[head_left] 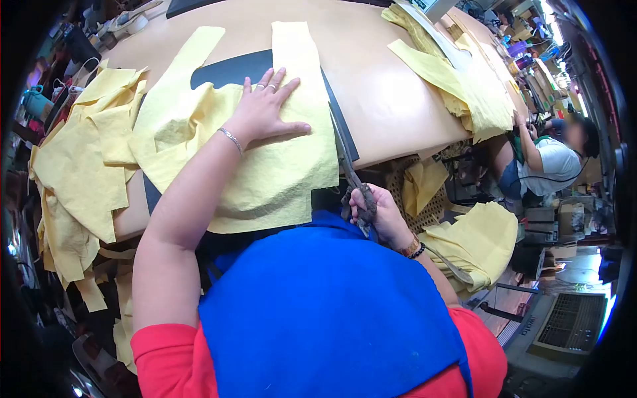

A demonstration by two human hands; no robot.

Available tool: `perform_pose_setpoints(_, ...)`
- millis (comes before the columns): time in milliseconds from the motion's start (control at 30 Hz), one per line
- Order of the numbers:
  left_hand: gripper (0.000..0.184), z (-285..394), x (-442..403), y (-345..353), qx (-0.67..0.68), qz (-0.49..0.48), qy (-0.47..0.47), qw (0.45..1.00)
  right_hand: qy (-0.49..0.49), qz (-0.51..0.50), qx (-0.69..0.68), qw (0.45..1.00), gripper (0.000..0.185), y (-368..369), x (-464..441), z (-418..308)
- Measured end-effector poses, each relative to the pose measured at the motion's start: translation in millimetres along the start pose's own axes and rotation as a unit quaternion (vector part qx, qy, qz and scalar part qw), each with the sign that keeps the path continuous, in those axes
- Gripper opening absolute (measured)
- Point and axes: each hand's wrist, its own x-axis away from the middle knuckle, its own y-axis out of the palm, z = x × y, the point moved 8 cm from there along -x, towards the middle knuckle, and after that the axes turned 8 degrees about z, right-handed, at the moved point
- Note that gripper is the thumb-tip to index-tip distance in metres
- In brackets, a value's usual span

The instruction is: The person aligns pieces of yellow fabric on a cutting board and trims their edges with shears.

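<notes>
My left hand [269,109] lies flat with fingers spread on a yellow fabric piece [285,159]. That piece has two long straps toward the far side and is rumpled at its left. Beneath it a dark board [229,71] shows on the table. In my right hand [381,212], at the table's near edge, is a pair of scissors [352,174] with dark wrapped handles. The blades point away from me along the fabric's right edge; whether they touch the cloth I cannot tell.
More yellow fabric [86,152] hangs over the table's left edge. A stack of yellow pieces [458,93] lies at the right, with a yellow bundle [471,245] lower down beside me. Another person [554,159] sits at the far right. A brush-like tool [133,23] lies at the back left.
</notes>
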Motion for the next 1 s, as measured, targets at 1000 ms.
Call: perform_pose_setpoints(1000, 0.112, 17, 16, -4, 0.003, -0.004, 0.014, 1.000, -0.029, -0.012, -0.018, 0.999, 0.026, 0, -16, -7)
